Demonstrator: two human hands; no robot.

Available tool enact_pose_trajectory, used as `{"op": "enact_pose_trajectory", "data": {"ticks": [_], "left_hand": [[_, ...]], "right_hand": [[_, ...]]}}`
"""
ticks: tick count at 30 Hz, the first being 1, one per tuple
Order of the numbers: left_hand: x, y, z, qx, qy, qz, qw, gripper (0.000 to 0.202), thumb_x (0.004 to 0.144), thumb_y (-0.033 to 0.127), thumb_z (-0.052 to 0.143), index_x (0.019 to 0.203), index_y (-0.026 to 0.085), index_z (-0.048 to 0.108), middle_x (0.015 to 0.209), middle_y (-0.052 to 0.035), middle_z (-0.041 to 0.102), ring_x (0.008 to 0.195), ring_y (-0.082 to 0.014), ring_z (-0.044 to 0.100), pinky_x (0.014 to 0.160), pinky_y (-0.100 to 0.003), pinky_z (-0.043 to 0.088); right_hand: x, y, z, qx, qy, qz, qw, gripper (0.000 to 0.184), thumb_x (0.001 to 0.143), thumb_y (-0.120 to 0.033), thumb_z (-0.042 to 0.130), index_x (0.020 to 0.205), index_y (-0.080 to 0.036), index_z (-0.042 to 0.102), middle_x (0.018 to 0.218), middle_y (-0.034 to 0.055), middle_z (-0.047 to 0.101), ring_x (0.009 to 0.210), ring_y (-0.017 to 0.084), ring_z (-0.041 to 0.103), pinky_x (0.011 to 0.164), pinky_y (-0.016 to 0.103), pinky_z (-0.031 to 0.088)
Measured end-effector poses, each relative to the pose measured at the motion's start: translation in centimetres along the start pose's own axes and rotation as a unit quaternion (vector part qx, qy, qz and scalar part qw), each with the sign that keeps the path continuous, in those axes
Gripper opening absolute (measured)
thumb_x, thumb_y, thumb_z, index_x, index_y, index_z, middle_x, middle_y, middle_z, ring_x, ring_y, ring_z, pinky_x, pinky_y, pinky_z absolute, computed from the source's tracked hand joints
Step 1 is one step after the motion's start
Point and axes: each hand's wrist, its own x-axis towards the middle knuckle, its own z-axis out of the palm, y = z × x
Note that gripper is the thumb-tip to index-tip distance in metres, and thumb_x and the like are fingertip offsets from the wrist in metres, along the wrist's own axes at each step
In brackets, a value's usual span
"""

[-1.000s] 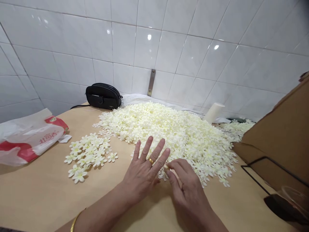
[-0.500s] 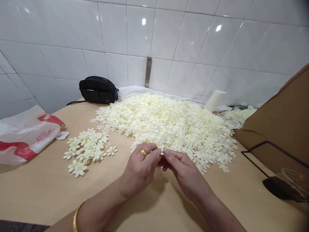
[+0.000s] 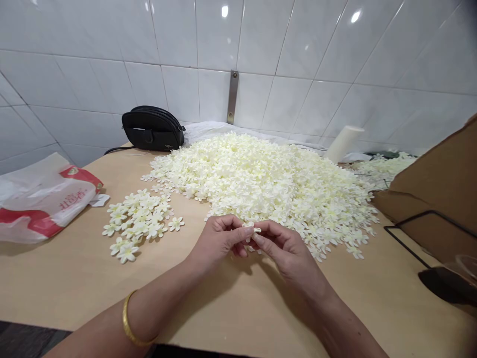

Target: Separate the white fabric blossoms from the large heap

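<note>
A big heap of cream fabric flowers (image 3: 261,184) covers the back of the wooden table (image 3: 74,283). Just in front of its near edge my left hand (image 3: 218,241) and my right hand (image 3: 285,251) meet, fingertips pinched together on one small cream flower (image 3: 250,230) held a little above the table. A smaller flat group of single flowers (image 3: 139,221) lies to the left of my hands.
A black pouch (image 3: 152,128) sits at the back left by the tiled wall. A white and red plastic bag (image 3: 40,199) lies at the left edge. A brown cardboard box (image 3: 439,194) and a black wire frame (image 3: 428,236) stand at the right. A white roll (image 3: 343,141) leans behind the heap.
One second ago my left hand lay flat and spread on the heap's edge. Both hands have since closed, lifted a flower and drawn slightly toward me.
</note>
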Motion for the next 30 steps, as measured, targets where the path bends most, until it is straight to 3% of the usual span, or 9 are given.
{"op": "enact_pose_trajectory", "data": {"ticks": [7,13,15,17,19,20,22,26,30], "left_hand": [[0.1,0.5,-0.6,-0.028,-0.092,-0.045,0.994,0.016,0.067,0.027,0.061,0.067,0.012,0.056,0.055,-0.0025,0.061,0.05,-0.0113,0.057,0.055,-0.024,0.045],[-0.1,0.2,0.3,0.024,-0.043,-0.041,0.998,0.009,0.068,0.018,0.057,0.062,0.013,0.051,0.049,0.0005,0.056,0.047,-0.01,0.054,0.051,-0.023,0.043],[-0.3,-0.2,1.0,0.069,0.012,0.0,0.998,0.012,0.067,0.015,0.054,0.057,0.014,0.048,0.046,0.0032,0.05,0.045,-0.0076,0.048,0.047,-0.02,0.039],[-0.6,-0.4,1.6,0.11,0.064,0.057,0.99,0.013,0.067,0.012,0.052,0.054,0.014,0.047,0.047,0.0043,0.046,0.046,-0.0062,0.044,0.046,-0.018,0.037],[-0.7,-0.5,1.8,0.113,0.09,0.083,0.986,0.012,0.067,0.011,0.05,0.056,0.014,0.049,0.05,0.004,0.047,0.048,-0.0062,0.043,0.047,-0.018,0.037],[-0.7,-0.4,1.8,0.097,0.093,0.081,0.988,0.011,0.068,0.012,0.05,0.057,0.014,0.049,0.05,0.0038,0.048,0.049,-0.0066,0.045,0.049,-0.019,0.039],[-0.6,-0.3,1.5,0.043,0.091,0.058,0.993,0.01,0.068,0.014,0.052,0.059,0.014,0.048,0.05,0.0033,0.051,0.05,-0.0077,0.048,0.052,-0.021,0.042],[0.0,0.0,0.4,-0.077,0.06,-0.005,0.995,0.011,0.067,0.016,0.056,0.063,0.015,0.047,0.049,0.0017,0.056,0.046,-0.0091,0.053,0.052,-0.022,0.043],[0.3,-0.1,-0.2,-0.154,-0.047,-0.052,0.986,0.016,0.064,0.019,0.062,0.062,0.014,0.047,0.052,0.0003,0.059,0.04,-0.0067,0.05,0.046,-0.019,0.04]], "right_hand": [[-0.1,0.0,-0.7,0.029,0.025,0.027,0.999,0.011,0.074,-0.026,0.056,0.077,-0.016,0.053,0.068,-0.0002,0.056,0.067,0.012,0.053,0.063,0.024,0.041],[-0.4,0.3,0.2,-0.08,0.057,0.002,0.995,0.008,0.077,-0.022,0.047,0.072,-0.017,0.05,0.062,-0.0009,0.052,0.058,0.011,0.049,0.054,0.023,0.039],[-0.5,0.7,1.1,-0.216,0.113,-0.053,0.968,0.009,0.076,-0.017,0.042,0.07,-0.017,0.049,0.062,0.0005,0.05,0.056,0.012,0.046,0.052,0.024,0.036],[-0.4,1.2,1.9,-0.358,0.172,-0.133,0.908,0.012,0.074,-0.013,0.04,0.065,-0.016,0.048,0.062,0.0028,0.047,0.058,0.014,0.044,0.053,0.027,0.034],[-0.1,1.5,2.5,-0.442,0.2,-0.19,0.854,0.016,0.073,-0.011,0.038,0.063,-0.016,0.049,0.063,0.0047,0.045,0.062,0.016,0.042,0.056,0.03,0.034],[0.0,1.5,2.6,-0.451,0.197,-0.208,0.846,0.018,0.074,-0.011,0.037,0.064,-0.015,0.051,0.063,0.005,0.045,0.062,0.017,0.042,0.057,0.031,0.035],[0.1,1.4,2.4,-0.405,0.175,-0.224,0.869,0.018,0.076,-0.011,0.037,0.074,-0.014,0.055,0.067,0.0054,0.047,0.065,0.016,0.044,0.06,0.03,0.037],[0.1,0.9,1.5,-0.158,0.105,-0.181,0.965,0.018,0.079,-0.016,0.044,0.093,-0.018,0.056,0.079,0.0038,0.053,0.073,0.014,0.051,0.066,0.028,0.041],[0.3,0.7,1.1,0.072,0.057,-0.082,0.992,0.014,0.08,-0.023,0.048,0.092,-0.022,0.054,0.069,-0.0016,0.054,0.062,0.011,0.055,0.061,0.027,0.044]]}}
